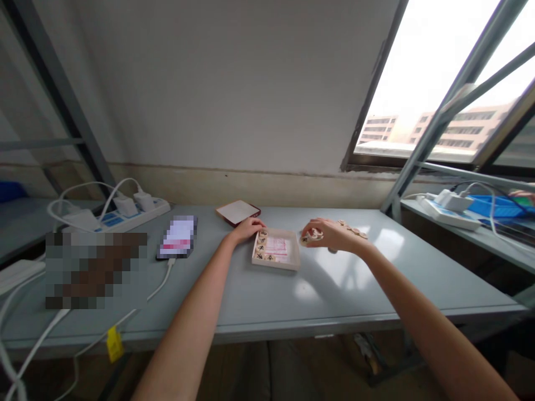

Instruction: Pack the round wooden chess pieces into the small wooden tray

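In the head view, an open box (296, 260) stood on the counter (259, 298), between the two hands. Marked round discs (261, 248) lay inside it, along its left side and in its near left corner, beside a pink-printed sheet (278, 248). The left hand (248, 227) was positioned at the far left corner of the box; whether its fingers gripped the rim could not be told. The right hand (333, 234) was located just right of the box, its fingers closed on held discs (307, 240), apparently more than one, though small and partly covered. Loose discs (356, 231) lay on the counter beyond the right hand. A lid (237, 212) lay behind the left hand. A phone (178, 238) lay farther left, connected to a white cable (166, 277).
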The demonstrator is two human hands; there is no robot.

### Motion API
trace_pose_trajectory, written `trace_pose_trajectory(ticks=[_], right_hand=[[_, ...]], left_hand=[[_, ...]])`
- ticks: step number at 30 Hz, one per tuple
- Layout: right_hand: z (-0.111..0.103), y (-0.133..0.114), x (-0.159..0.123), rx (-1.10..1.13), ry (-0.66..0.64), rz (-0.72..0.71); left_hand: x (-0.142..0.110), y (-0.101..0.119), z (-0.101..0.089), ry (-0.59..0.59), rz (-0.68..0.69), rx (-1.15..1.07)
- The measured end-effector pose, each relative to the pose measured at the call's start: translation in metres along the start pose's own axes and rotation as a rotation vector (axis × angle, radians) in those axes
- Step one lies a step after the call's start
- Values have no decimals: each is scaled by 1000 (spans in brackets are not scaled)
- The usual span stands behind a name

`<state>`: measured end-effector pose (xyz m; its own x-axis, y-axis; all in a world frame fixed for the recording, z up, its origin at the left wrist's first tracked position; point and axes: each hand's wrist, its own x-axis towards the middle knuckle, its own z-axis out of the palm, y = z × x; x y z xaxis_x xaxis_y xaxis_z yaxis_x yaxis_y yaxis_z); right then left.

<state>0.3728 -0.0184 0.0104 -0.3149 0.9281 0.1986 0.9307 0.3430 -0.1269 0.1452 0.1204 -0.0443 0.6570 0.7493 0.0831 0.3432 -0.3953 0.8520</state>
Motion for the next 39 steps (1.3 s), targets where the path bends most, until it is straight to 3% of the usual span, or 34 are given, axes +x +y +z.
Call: trace_pose_trajectory(ticks=[3, 6, 11, 16, 21, 26, 31, 35, 39], right_hand=[[3, 23, -16, -105, -14, 73], [9, 27, -25, -133, 23, 78], [9, -12, -15, 122, 24, -57], [15, -58, 12, 69, -120, -212], [27, -71, 31, 75, -176, -262], [17, -52, 21, 111, -62, -188], [1, -3, -15, 42, -43, -59], [5, 33, -40, -80, 15, 57], [5, 27, -43, -104, 95, 80]], left_hand=[[0, 0, 1, 2, -4, -17], [-1, 0, 1, 12, -5, -22], [-1, 2, 1, 1, -9, -14], [-1, 2, 0, 15, 4, 5], [-2, 4, 0, 20, -11, 28], [-1, 1, 0, 12, -4, 25], [1, -3, 1, 8, 9, 9], [1, -5, -1, 8, 15, 6], [-3, -5, -8, -30, 12, -24]])
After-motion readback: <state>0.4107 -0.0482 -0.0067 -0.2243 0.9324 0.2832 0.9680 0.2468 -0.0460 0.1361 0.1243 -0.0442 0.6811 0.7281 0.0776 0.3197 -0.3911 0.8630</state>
